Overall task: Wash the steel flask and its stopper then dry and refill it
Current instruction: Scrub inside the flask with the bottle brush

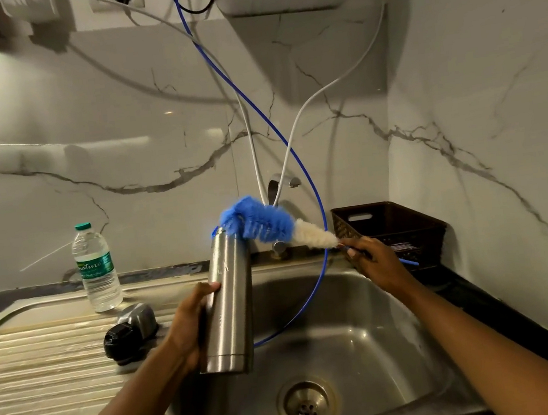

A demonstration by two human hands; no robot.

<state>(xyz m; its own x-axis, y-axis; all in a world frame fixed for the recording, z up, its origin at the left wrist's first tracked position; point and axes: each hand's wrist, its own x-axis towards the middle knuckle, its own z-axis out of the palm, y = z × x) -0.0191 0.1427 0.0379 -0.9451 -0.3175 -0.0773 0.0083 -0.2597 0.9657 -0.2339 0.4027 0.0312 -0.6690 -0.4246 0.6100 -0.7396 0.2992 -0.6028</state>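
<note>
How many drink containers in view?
2. Cylindrical steel flask in the left hand over the steel sink; clear plastic green-capped water bottle standing on the drainboard, left. Dark basket contents unclear.

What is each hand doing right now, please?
Left hand: closed around the steel flask.
Right hand: closed on the handle of the bottle brush.

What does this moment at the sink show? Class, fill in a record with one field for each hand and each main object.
left hand: grips the steel flask, tilted, over the sink
right hand: holds the bottle brush by its handle
bottle brush: blue bristles at the flask's open mouth
stopper: lies on the draining board, left of the flask
water bottle: stands capped on the draining board
basket: dark, right of the tap
</note>
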